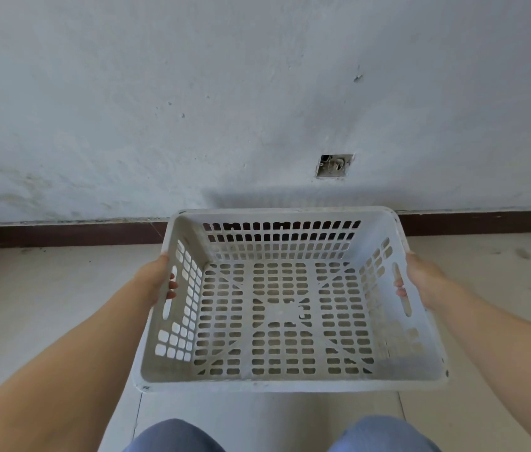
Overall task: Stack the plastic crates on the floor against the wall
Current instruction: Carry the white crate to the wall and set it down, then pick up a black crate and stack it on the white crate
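Item one: a white, rectangular plastic crate with slotted walls and a perforated grid base, open side up, nothing inside it. I hold it by its two short sides. Its far rim sits in front of the dark brown skirting strip in this view; I cannot tell whether the crate rests on the floor or is held clear of it.

Item two: my left hand, closed on the crate's left wall. The palm lies against the outside and the fingertips come through the oblong handle slot into the interior.

Item three: my right hand, closed on the crate's right wall in the same manner, palm outside, fingertips showing through the handle slot on that side.

Item four: both forearms bare, reaching forward from the lower corners of the view.

Item five: pale tiled floor, with a few dark marks towards the right, visible through the crate's base openings.

Item six: a whitewashed, scuffed plaster wall rising above the skirting, stained in patches at lower left.

Item seven: a small square recess cut in the wall, above the crate's far rim, with fittings inside too small to identify.

Item eight: my knees in blue fabric at the bottom edge, near side of the crate
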